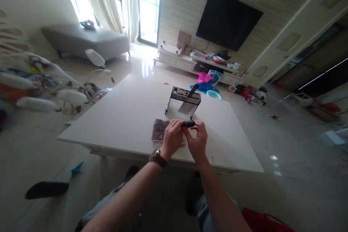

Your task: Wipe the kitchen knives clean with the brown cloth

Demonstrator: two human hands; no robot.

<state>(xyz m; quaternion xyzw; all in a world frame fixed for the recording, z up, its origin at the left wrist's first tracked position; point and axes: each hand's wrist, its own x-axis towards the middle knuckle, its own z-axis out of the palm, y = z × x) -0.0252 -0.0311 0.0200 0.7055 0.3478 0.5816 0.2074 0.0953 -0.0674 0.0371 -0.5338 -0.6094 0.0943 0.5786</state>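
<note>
Small black object [188, 124], rounded and elongated, roughly crosswise between the fingers [176, 124].

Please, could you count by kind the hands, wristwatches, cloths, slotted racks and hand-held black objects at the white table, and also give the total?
Hands: 2 (left hand, right hand)
Black object between the hands: 1
Slotted rack: 1
Cloth: 1
Wristwatch: 1
Total: 6

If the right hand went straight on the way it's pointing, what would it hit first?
Beyond the black object it holds, the right hand would probably meet the rack on the table, though depth is unclear.
</note>
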